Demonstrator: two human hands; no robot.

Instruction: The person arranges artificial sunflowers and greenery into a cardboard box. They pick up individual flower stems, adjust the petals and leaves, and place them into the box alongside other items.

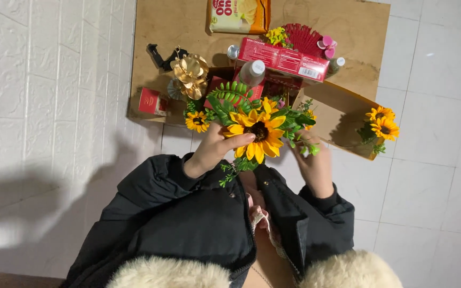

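Yellow sunflower bunch (257, 130) (leafy) between both hands.

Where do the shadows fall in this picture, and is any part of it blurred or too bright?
In the head view, a broad soft shadow of the person lies on the white tiled floor at lower left; the sunflower bunch held between the left hand and the right hand is sharp; the small sunflower sprig casts a dark shadow into the cardboard flap; no strong glare shows.
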